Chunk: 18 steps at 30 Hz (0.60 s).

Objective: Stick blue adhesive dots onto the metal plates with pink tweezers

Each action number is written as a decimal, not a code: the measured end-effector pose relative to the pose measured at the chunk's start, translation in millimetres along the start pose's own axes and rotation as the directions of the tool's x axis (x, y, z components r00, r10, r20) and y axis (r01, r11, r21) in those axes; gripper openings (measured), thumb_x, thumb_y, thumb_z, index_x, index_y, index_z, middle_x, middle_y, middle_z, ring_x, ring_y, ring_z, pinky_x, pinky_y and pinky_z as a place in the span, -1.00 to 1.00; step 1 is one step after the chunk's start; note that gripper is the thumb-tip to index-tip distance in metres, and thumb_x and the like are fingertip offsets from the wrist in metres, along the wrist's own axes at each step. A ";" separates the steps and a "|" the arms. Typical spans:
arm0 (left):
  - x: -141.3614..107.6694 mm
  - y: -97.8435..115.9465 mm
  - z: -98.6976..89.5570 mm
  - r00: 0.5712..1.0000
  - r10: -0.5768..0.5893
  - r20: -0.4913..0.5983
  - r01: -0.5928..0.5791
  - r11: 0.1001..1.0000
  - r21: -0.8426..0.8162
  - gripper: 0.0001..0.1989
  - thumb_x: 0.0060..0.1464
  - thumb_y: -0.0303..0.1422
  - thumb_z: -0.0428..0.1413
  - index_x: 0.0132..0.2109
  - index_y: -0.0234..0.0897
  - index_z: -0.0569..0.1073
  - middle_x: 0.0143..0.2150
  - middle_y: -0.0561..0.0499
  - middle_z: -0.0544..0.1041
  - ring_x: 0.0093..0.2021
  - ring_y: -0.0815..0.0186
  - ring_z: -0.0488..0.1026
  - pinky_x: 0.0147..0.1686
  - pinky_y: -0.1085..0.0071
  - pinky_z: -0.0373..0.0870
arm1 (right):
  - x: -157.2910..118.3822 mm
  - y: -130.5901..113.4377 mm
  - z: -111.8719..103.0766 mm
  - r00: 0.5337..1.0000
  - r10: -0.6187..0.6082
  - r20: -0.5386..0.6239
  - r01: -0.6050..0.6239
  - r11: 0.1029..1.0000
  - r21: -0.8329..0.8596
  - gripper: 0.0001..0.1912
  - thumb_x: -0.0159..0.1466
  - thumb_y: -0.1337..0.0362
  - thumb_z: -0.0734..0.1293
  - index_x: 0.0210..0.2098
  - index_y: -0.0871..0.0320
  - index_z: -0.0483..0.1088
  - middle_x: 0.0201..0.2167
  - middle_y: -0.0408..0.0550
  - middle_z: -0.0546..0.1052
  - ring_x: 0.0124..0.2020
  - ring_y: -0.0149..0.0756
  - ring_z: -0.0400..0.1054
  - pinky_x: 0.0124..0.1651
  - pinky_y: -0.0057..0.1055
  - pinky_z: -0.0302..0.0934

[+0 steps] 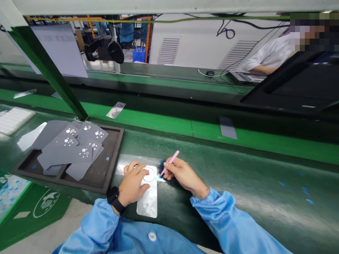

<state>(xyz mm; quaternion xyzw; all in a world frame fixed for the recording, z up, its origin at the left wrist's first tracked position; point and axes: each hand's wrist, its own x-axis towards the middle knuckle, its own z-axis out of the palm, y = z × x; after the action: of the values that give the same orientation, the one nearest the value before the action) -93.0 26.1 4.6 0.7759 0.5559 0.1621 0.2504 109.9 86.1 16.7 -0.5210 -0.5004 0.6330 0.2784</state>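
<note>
A silvery phone-back-shaped panel (147, 204) with an octagonal outline near its top lies on the green bench in front of me. My left hand (134, 181) rests on its upper left part, fingers spread and bent, thumb toward the middle. To the right of the panel, my right hand (180, 173) pinches slim pink tweezers (171, 160), their tip pointing down and left. The tip is near a small bright, bluish piece at the panel's upper right edge. Whether it touches the piece, I cannot tell. A clear sheet (122, 165) lies behind the left hand.
At the left, a dark tray (111, 169) holds several overlapping grey panels (59, 153) with round cutouts. Beyond the bench, a green conveyor belt (164, 121) carries a silvery panel (116, 110) and a grey panel (227, 127). Blue scraps (305, 191) lie at right. Another person sits across.
</note>
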 end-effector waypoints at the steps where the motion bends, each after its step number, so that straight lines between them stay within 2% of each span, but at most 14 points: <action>1: 0.1 0.1 -0.1 1.000 0.000 0.000 0.000 1.000 0.000 -0.65 -0.11 -0.49 0.25 -0.12 -0.19 0.42 0.18 -0.06 0.38 0.20 -0.06 0.13 0.09 -0.08 0.10 | 0.0 -2.1 3.3 1.000 -0.004 -0.016 0.004 1.000 -0.013 -0.70 0.12 0.04 0.34 -0.47 0.15 0.28 -0.67 -0.21 0.46 -0.66 -0.44 0.37 -0.56 -0.52 0.28; 4: 0.0 0.2 -0.2 1.000 -0.006 -0.005 0.006 1.000 0.000 -0.67 -0.11 -0.49 0.25 -0.14 -0.20 0.41 0.18 -0.06 0.38 0.20 -0.05 0.13 0.08 -0.08 0.10 | 2.2 -10.3 16.6 0.998 0.007 -0.066 -0.013 0.996 -0.093 -0.82 0.22 0.21 0.28 -0.46 0.15 0.27 -0.66 -0.22 0.46 -0.66 -0.45 0.38 -0.59 -0.55 0.27; 8: -0.3 -0.5 0.2 1.000 0.008 -0.017 -0.008 1.000 -0.004 -0.70 -0.09 -0.47 0.24 -0.16 -0.18 0.41 0.18 -0.05 0.38 0.20 -0.05 0.14 0.07 -0.08 0.11 | 8.4 -18.8 29.7 0.995 0.055 -0.079 -0.069 0.980 -0.184 -0.84 0.28 0.35 0.22 -0.46 0.14 0.25 -0.65 -0.25 0.45 -0.65 -0.46 0.40 -0.62 -0.60 0.26; 18: 0.0 0.9 -1.2 1.000 -0.001 0.004 0.001 1.000 -0.005 -0.70 -0.10 -0.46 0.25 -0.17 -0.19 0.40 0.19 -0.05 0.37 0.20 -0.05 0.13 0.08 -0.09 0.09 | 12.1 -17.1 28.6 0.995 0.071 -0.065 -0.085 0.965 -0.249 -0.82 0.30 0.37 0.23 -0.45 0.14 0.25 -0.64 -0.24 0.46 -0.64 -0.46 0.42 -0.62 -0.61 0.29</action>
<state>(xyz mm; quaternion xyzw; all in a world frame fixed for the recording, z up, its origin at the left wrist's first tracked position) -93.0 26.1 6.1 0.7752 0.5554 0.1618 0.2537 76.5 92.7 26.6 -0.5887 -0.5478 0.5602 0.1987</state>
